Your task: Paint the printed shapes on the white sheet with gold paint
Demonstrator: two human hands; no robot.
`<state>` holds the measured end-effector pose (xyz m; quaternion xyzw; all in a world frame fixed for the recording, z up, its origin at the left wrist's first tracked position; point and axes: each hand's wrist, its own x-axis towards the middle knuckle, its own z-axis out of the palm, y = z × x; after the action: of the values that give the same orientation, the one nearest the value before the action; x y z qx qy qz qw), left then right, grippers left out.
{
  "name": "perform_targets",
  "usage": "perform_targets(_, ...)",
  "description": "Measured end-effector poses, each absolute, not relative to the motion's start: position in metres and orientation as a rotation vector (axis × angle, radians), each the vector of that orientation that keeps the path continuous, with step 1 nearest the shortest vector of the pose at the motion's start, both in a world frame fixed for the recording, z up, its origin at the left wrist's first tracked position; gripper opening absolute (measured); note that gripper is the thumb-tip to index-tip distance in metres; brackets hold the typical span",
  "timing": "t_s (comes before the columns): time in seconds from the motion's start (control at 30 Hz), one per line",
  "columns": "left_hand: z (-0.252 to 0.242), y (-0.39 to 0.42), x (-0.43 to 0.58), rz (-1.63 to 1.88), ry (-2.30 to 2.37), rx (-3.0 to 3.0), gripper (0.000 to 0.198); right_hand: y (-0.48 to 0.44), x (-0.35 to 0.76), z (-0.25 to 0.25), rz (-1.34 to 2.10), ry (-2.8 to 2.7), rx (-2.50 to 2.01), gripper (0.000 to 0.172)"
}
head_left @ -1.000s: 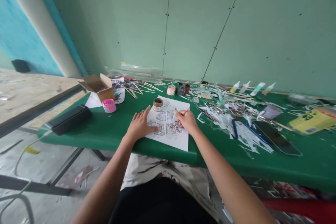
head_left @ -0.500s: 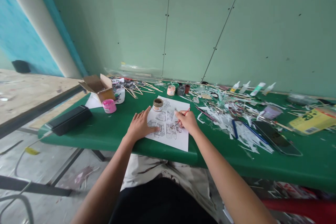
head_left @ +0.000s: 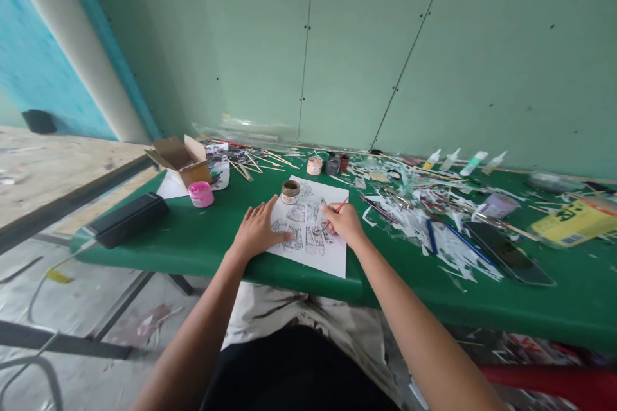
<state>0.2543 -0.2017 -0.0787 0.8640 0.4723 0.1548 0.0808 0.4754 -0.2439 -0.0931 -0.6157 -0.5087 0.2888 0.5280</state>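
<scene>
A white sheet of paper [head_left: 332, 264] printed with black line drawings lies on the green table in front of me. My left hand [head_left: 260, 229] rests flat on its left edge, fingers spread and thumb reaching over the drawings. With my right hand [head_left: 344, 223] I pinch a thin red-handled paintbrush [head_left: 342, 205], its tip down by the drawings at the paper's right side. An open jar of brown paint [head_left: 290, 192] stands on the sheet's upper left part, beyond my left hand.
Left of the paper stand a pink paint jar [head_left: 200, 194], a cardboard box [head_left: 183, 164] and a black case-like object [head_left: 128, 220]. More paint jars [head_left: 315, 166] stand behind. Paper scraps [head_left: 409, 218], a phone [head_left: 508, 253] and a yellow container [head_left: 576, 223] fill the right side.
</scene>
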Motion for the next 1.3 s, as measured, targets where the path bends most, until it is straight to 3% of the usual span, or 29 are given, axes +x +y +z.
perform_targets(0.6, -0.0782, -0.2020, 0.2549, 0.443, 1.428, 2.583, 0.101, -0.2461, 0.4737, -0.0901, 0.707, -1.187, -1.489, 0.042)
perform_targets(1.07, -0.0779, -0.2022, 0.2546, 0.457, 1.428, 2.584, 0.099, -0.2448, 0.4742, -0.0902, 0.835, -1.076, -1.387, 0.058)
perform_targets(1.3, -0.0793, -0.2010, 0.2544, 0.450, 1.423, 2.591, 0.099, -0.2439, 0.4749, -0.0927, 0.782, -1.101, -1.437, 0.055)
